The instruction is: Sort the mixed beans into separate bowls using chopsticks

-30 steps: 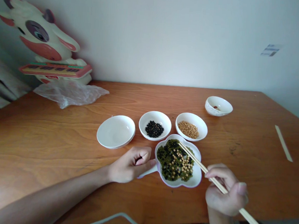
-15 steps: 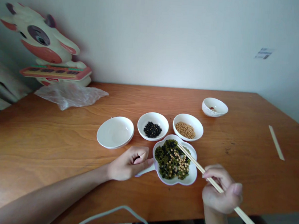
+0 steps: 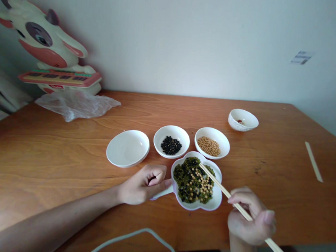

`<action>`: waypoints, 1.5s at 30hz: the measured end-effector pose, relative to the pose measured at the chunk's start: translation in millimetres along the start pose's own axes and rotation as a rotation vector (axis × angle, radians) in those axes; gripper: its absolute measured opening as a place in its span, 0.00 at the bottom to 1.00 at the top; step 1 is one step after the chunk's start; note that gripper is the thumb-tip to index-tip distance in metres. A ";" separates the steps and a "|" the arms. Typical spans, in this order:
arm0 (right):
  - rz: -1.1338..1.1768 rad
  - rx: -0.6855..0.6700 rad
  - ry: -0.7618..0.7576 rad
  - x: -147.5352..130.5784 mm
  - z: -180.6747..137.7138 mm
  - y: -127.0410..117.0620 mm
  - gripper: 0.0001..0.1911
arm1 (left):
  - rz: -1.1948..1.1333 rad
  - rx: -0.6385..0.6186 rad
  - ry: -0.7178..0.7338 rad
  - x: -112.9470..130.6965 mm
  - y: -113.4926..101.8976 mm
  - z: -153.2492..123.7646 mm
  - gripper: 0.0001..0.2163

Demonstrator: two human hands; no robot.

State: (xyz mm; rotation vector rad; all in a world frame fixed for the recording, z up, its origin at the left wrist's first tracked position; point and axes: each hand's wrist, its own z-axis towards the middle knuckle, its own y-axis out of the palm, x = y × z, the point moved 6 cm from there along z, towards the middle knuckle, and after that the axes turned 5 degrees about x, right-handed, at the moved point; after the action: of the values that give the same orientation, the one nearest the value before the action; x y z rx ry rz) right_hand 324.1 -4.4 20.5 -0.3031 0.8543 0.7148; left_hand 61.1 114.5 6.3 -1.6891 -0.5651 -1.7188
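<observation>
My left hand [image 3: 144, 184] is closed round the short handle of a white flower-shaped dish [image 3: 216, 194] with a pale purple rim. Mixed in the dish lie green beans [image 3: 182, 175], black beans and yellow soybeans. My right hand [image 3: 250, 216] grips a pair of wooden chopsticks [image 3: 222, 188], whose tips sit together among the beans near the dish's upper middle. Just behind the dish stand a white bowl of black beans [image 3: 171, 145] and a white bowl of soybeans [image 3: 208, 145]. Left of them is a white bowl [image 3: 127, 148] with nothing visible inside.
Farther back on the wooden table [image 3: 280, 160] is a small bowl [image 3: 243, 120] with a few reddish bits. A paper strip [image 3: 313, 161] lies at right. Back left are a clear plastic bag [image 3: 77, 106] and a cow-shaped toy keyboard [image 3: 60, 53]. A cable [image 3: 125, 236] loops at the front edge.
The view has shifted slightly. Both hands keep their holds on the dish and the chopsticks, and the chopstick tips stay at almost the same spot among the beans.
</observation>
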 end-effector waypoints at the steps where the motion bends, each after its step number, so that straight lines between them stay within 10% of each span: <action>1: 0.003 -0.006 -0.007 -1.0 0.0 0.3 0.35 | -0.004 -0.003 -0.005 -0.3 0.3 -0.2 0.22; 45: -0.022 0.060 0.032 5.0 1.3 -12.0 0.38 | 0.051 -0.010 0.018 0.0 -3.5 4.9 0.21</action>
State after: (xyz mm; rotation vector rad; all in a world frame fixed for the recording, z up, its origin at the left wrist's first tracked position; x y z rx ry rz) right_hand 335.3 -10.3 17.1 -0.2708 0.8998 0.6639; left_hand 62.0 120.3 7.2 -1.6789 -0.5020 -1.7022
